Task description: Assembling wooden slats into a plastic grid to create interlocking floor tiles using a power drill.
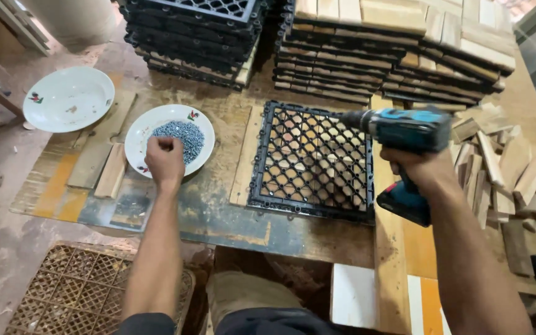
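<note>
My left hand [164, 158] is closed in a fist over the white plate [144, 133], knuckles touching the pile of small grey screws [182, 136]; can't tell if any are pinched inside; my right hand [418, 169] grips the blue cordless drill [404, 133], bit pointing left above the black plastic grid tile [311, 162] lying on the workbench [218, 214]; empty white plate [68, 98] further left; loose wood slats [516, 170] right of the drill; stacked tiles [367, 49] behind.

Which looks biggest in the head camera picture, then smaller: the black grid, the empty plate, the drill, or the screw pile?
1. Black grid
2. Empty plate and drill: these look about alike, and the drill is nearer the camera, so no ranking.
3. Screw pile
</note>
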